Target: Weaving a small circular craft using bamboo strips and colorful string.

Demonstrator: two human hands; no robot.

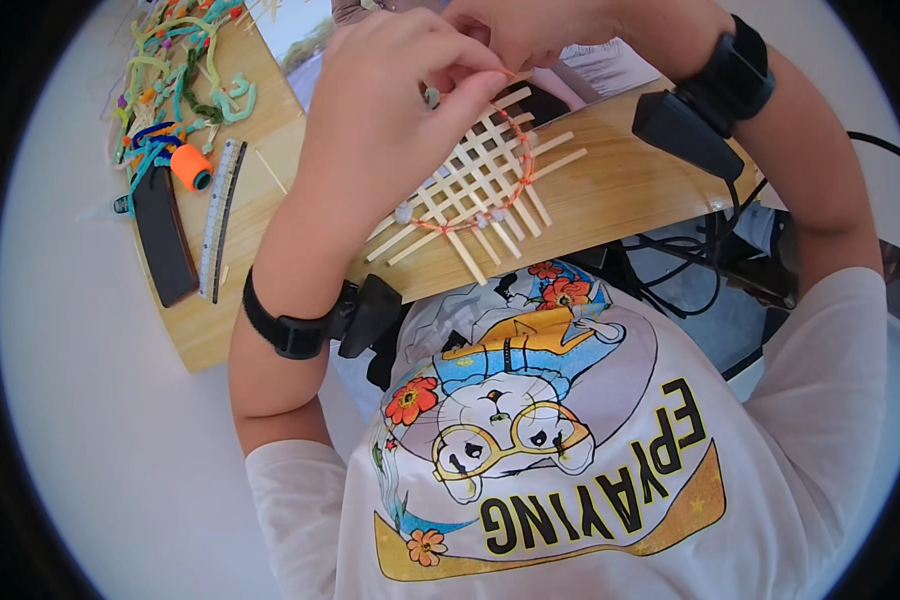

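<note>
Below my hands lies a lattice woven from pale flat strips [480, 165], their ends sticking out all round. An orange cord [526, 160] loops in a ring over the strips, with a few whitish beads [483, 219] along its near side. My left hand [395, 105] is over the lattice's left part, thumb and forefinger pinched on a bit of orange cord. Right beside those fingertips, my right hand [545, 32] is closed with its fingers bent down. Whatever it grips is hidden behind the fingers. The far left part of the lattice is covered by my left hand.
On the table [205, 335], to the left, are an orange thread spool [191, 167], a clear ruler [213, 215] and a dark flat case [165, 235]. Colourful knotted cords [185, 60] are heaped behind them. A printed picture [610, 75] lies under my hands. Black cables [695, 260] hang at right.
</note>
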